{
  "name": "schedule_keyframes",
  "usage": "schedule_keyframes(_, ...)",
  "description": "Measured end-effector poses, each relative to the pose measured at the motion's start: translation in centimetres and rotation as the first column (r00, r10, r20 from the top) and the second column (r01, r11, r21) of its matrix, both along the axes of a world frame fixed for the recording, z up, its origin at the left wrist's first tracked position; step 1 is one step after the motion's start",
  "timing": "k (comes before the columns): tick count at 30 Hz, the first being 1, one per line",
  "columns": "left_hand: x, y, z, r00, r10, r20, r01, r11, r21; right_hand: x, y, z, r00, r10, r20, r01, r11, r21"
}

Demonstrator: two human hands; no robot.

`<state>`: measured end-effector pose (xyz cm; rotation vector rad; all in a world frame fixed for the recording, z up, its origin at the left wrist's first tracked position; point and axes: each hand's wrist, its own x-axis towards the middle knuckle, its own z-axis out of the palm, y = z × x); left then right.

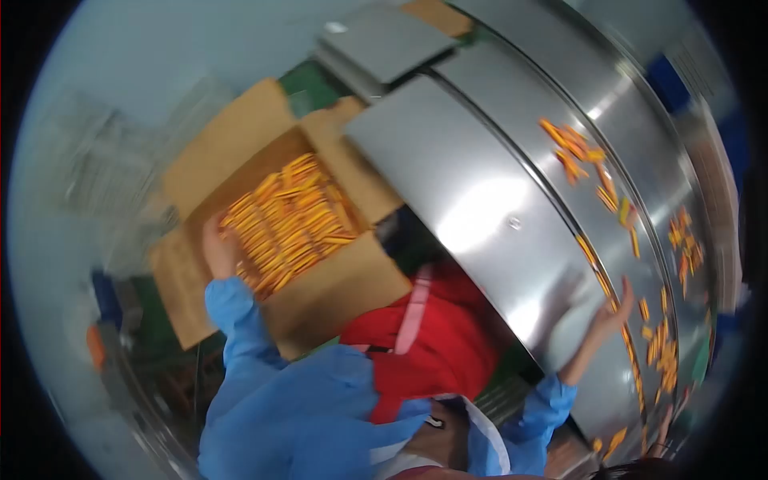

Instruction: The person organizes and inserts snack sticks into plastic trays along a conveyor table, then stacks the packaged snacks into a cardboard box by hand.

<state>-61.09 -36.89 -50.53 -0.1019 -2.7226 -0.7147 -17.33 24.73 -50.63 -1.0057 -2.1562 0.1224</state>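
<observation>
My left hand (pixel 219 246) reaches into an open cardboard box (pixel 196 172), at the left edge of rows of small orange-and-yellow striped packets (pixel 292 212). Its fingers look extended against the packets, though blur softens them. Over the steel table (pixel 472 192) on the right, my right hand (pixel 611 318) has a finger stretched out, and nothing shows in its grasp. It is beside a line of similar packets (pixel 594 260) lying along a seam in the steel.
Loose packets (pixel 572 148) lie farther up the steel surface, with another pile (pixel 662 352) right of my right hand. A grey metal box (pixel 388 40) stands at the back. Another person's hand (pixel 662 432) shows at lower right. Red cloth (pixel 436 336) covers my lap.
</observation>
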Motion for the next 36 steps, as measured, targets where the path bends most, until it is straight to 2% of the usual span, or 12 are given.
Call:
schedule_keyframes(2, -0.2, -1.5, 1.8, 0.904, 0.158, 0.397, -0.038, 0.955, -0.293, 2.3, 0.3, -0.6, 0.998, -0.058, 0.013, 0.059, 0.992, -0.109)
schedule_keyframes(4, -1.4, -2.3, 2.0, 0.805, 0.112, 0.583, 0.076, 0.955, -0.288, 3.8, 0.3, -1.1, 0.995, -0.059, -0.079, 0.04, 0.974, -0.224)
schedule_keyframes(7, -5.4, -8.6, -4.6, 0.835, -0.008, 0.551, 0.078, 0.991, -0.104, 5.7, 0.5, -1.9, 0.98, 0.02, -0.2, -0.078, 0.954, -0.288)
schedule_keyframes(9, -6.1, -9.5, -5.4, 0.813, 0.242, 0.529, 0.064, 0.866, -0.495, 6.2, 0.0, -2.1, 0.971, -0.066, -0.231, -0.017, 0.939, -0.343)
schedule_keyframes(13, -4.5, -10.8, -4.1, 0.664, 0.251, 0.705, 0.192, 0.853, -0.485, 5.6, -1.6, -0.8, 0.977, -0.069, -0.201, -0.006, 0.935, -0.354)
schedule_keyframes(15, -3.0, -12.0, -5.8, 0.714, 0.022, 0.699, 0.277, 0.909, -0.312, 5.0, -2.0, -0.5, 0.98, -0.076, -0.186, 0.002, 0.93, -0.369)
schedule_keyframes(19, -2.3, -13.8, -11.6, 0.807, -0.02, 0.59, 0.259, 0.91, -0.324, 4.3, -2.1, -0.9, 0.972, -0.058, -0.23, -0.036, 0.922, -0.385)
schedule_keyframes(22, -1.8, -14.2, -10.8, 0.786, -0.092, 0.611, 0.249, 0.952, -0.178, 3.6, -2.4, -0.4, 0.97, -0.102, -0.221, 0.002, 0.911, -0.411)
schedule_keyframes(26, -1.8, -14.3, -9.4, 0.777, -0.1, 0.621, 0.269, 0.945, -0.184, 3.7, -2.3, -0.5, 0.971, -0.088, -0.222, -0.016, 0.904, -0.427)
schedule_keyframes(29, -3.1, -15.5, -8.7, 0.613, -0.1, 0.784, 0.337, 0.931, -0.144, 4.2, -1.8, -0.9, 0.965, -0.055, -0.255, -0.061, 0.902, -0.427)
schedule_keyframes(31, -4.0, -16.5, -8.7, 0.52, -0.108, 0.847, 0.528, 0.82, -0.22, 4.2, -1.7, -0.6, 0.969, -0.07, -0.237, -0.039, 0.903, -0.428)
schedule_keyframes(36, -5.4, -14.5, -6.6, 0.468, -0.097, 0.879, 0.607, 0.758, -0.239, 4.2, -2.2, -0.4, 0.963, -0.098, -0.249, -0.029, 0.887, -0.461)
